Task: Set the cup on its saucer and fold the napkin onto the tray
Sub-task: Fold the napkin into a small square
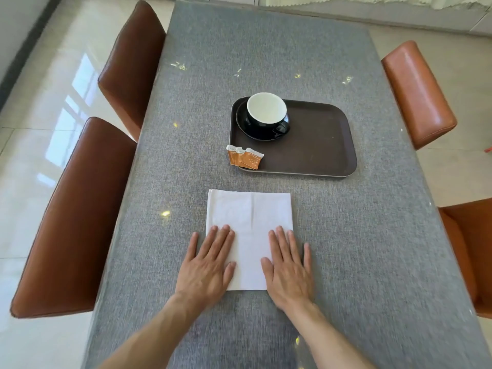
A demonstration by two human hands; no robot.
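Note:
A black cup (267, 113) with a white inside stands on its black saucer (243, 123) in the far left corner of the dark brown tray (319, 147). A white napkin (250, 217) lies flat on the grey tablecloth, nearer to me than the tray. My left hand (207, 265) presses flat on the napkin's near left edge, fingers spread. My right hand (288, 265) presses flat on its near right edge, also spread. Neither hand grips anything.
Three orange sachets (245, 158) lean on the tray's near left corner. Brown leather chairs stand along the left side (74, 217) and orange ones along the right side (418, 94) of the table (239, 49). Glossy tiled floor surrounds it.

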